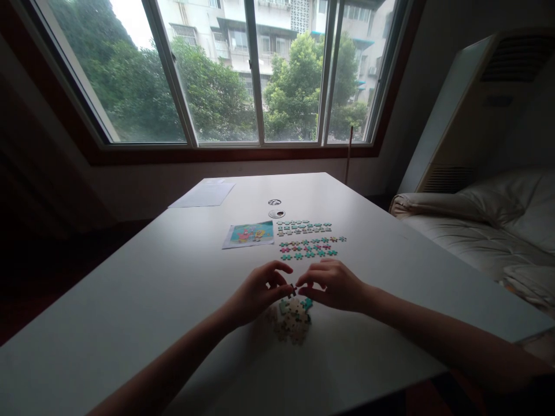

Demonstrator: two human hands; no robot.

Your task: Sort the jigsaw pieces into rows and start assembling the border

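A small dark puzzle piece [292, 290] is at the thumb tip of my left hand [262, 290], which is closed on it with the index finger raised above. My right hand [333, 284] is just to the right, its fingers curved and apart, thumb and index tips close to the piece. Whether they touch it is hard to tell. Below both hands lies a loose pile of puzzle pieces [295, 320], mostly pale backs with some teal. Beyond the hands, more puzzle pieces [309, 247] lie spread in several rows, teal, pink and pale.
Left of the rows lies a cartoon picture sheet [249, 234]. Two round discs [276, 214] are behind it on the white table [143, 289]. A paper sheet [203, 193] lies at the far left corner. A pale sofa [481, 211] stands to the right, a window [260, 75] ahead.
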